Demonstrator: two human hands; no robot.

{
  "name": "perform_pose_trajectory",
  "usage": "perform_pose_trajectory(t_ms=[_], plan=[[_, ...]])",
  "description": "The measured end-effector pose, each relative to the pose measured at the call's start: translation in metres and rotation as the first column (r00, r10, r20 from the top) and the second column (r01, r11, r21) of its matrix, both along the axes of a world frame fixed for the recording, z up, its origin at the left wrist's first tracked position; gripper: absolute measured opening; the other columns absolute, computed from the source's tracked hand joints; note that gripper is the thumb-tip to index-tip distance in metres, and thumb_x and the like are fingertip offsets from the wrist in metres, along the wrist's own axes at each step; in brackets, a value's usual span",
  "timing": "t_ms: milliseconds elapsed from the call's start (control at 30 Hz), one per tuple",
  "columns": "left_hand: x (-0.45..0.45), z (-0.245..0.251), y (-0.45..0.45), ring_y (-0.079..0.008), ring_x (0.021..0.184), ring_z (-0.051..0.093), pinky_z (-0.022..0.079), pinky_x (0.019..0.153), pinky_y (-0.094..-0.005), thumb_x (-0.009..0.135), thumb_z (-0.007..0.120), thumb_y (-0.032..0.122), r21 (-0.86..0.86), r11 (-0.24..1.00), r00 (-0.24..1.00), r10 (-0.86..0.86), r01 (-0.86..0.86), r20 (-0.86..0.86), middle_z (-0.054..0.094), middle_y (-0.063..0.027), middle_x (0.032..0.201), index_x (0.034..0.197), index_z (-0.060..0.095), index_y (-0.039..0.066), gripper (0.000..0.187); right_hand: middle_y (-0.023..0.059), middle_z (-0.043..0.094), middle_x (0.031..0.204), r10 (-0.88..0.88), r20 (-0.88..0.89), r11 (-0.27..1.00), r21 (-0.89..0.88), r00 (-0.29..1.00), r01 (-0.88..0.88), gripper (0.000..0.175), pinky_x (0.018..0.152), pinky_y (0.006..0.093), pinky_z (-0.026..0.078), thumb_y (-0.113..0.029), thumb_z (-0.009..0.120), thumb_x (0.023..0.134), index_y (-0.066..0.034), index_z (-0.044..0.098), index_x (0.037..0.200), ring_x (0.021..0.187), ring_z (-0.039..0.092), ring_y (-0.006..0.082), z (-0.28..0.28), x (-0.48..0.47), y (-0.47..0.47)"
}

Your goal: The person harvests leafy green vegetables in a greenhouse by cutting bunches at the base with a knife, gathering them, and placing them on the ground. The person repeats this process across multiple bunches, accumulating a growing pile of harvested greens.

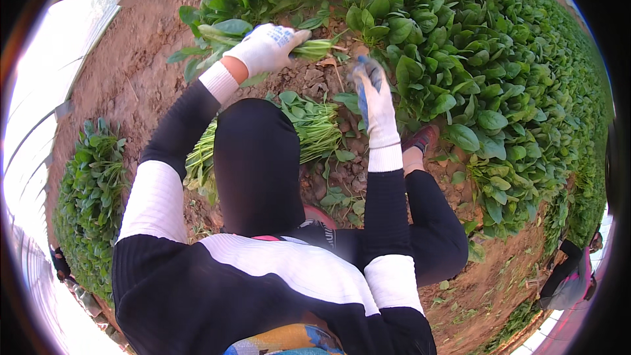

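Note:
My left hand (273, 50), in a white knit glove with blue print, is closed around a bunch of spinach (315, 49). Its pale stems point right and its leaves spread left beneath the wrist. Lower and to the right, my right hand (370, 81) hangs over bare soil in a white glove with a blue-coated palm. Its fingers are curled and blurred; whether they hold anything is unclear. Cut spinach (318, 128) lies on the ground around my bent knee, which hides part of it.
Dense growing spinach (443, 59) fills the far and right sides. A row of spinach (91, 192) lies along the left, near the greenhouse's plastic wall (44, 59). Another person (569, 276) is at the lower right edge. My shoe (424, 139) rests beside the crop.

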State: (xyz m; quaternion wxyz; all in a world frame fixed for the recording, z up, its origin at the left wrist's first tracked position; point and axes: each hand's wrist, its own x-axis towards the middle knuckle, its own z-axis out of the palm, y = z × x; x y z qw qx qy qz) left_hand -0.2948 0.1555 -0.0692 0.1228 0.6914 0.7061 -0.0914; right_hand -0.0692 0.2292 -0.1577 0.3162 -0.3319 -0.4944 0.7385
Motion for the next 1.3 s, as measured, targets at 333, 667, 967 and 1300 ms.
perform_pose_trajectory(t_ms=[333, 667, 967, 1300], plan=[[0.052, -0.263, -0.084, -0.0335, 0.142, 0.021, 0.015, 0.115, -0.0443, 0.087, 0.052, 0.055, -0.134, 0.941, 0.934, 0.327, -0.309, 0.146, 0.029, -0.0179, 0.15, 0.149, 0.022, 0.006, 0.084, 0.0201, 0.058, 0.12, 0.054, 0.974, 0.926, 0.034, 0.221, -0.376, 0.048, 0.09, 0.0428, 0.047, -0.043, 0.057, 0.088, -0.0077, 0.057, 0.12, 0.108, 0.059, 0.0336, -0.151, 0.068, -0.07], [0.045, -0.247, -0.067, -0.0384, 0.142, 0.018, 0.015, 0.116, -0.0462, 0.093, 0.039, 0.059, -0.546, 0.8, 0.895, 0.404, -0.248, 0.186, 0.021, -0.0182, 0.154, 0.15, 0.019, 0.008, 0.079, 0.0128, 0.068, 0.107, 0.054, 0.997, 0.784, -0.074, -0.051, -0.616, 0.043, 0.087, 0.0403, 0.049, -0.048, 0.056, 0.086, -0.0124, 0.066, 0.107, 0.098, 0.064, 0.0287, -0.194, 0.052, -0.035], [-0.036, -0.178, 0.035, -0.0357, 0.119, 0.051, 0.041, 0.101, -0.0406, 0.092, 0.05, 0.047, -0.105, 0.952, 0.909, 0.305, -0.287, 0.283, 0.05, -0.0206, 0.134, 0.135, 0.046, 0.004, 0.061, 0.0205, 0.066, 0.11, 0.238, 0.948, 0.906, -0.138, 0.212, -0.401, 0.06, 0.09, 0.037, 0.047, -0.053, 0.06, 0.081, -0.0011, 0.065, 0.11, 0.106, 0.062, 0.0317, -0.21, 0.048, -0.021], [-0.13, -0.213, 0.207, -0.0247, 0.098, 0.057, 0.047, 0.087, -0.0356, 0.076, 0.058, 0.016, 0.251, 0.88, 0.909, -0.354, 0.403, -0.218, 0.06, -0.0066, 0.1, 0.091, 0.063, 0.01, 0.016, 0.0057, 0.054, 0.061, 0.243, 0.137, 0.757, -0.645, 0.96, -0.1, 0.026, 0.041, 0.0289, 0.042, -0.025, 0.053, 0.096, -0.0017, 0.056, 0.106, 0.043, 0.048, 0.0157, -0.151, 0.012, -0.004]])
